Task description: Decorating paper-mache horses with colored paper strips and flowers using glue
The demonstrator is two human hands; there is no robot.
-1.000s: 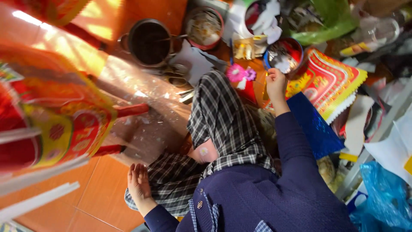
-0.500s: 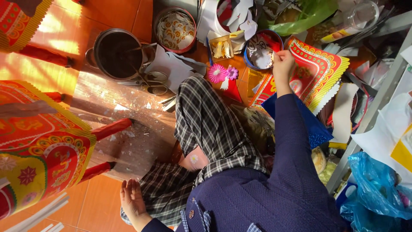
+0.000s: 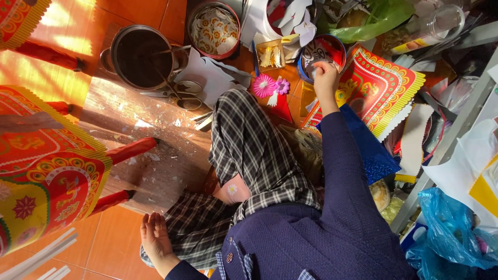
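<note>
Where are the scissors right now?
In the head view, the scissors lie left of centre on the wooden board, just below the dark pot and beside the white paper sheets.

R hand [image 3: 325,78] now in bowl [image 3: 321,51]

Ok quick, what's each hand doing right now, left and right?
Left hand: open, palm up, holding nothing, beside the checked trouser leg.
Right hand: fingers closed, reaching into the blue-rimmed bowl; what it pinches cannot be told.

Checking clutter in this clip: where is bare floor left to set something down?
Bare tile lies beside the left hand, below the red legs. The board between pot and knee holds only scraps. Around the right hand at the blue bowl, paper crowds everything.
</note>
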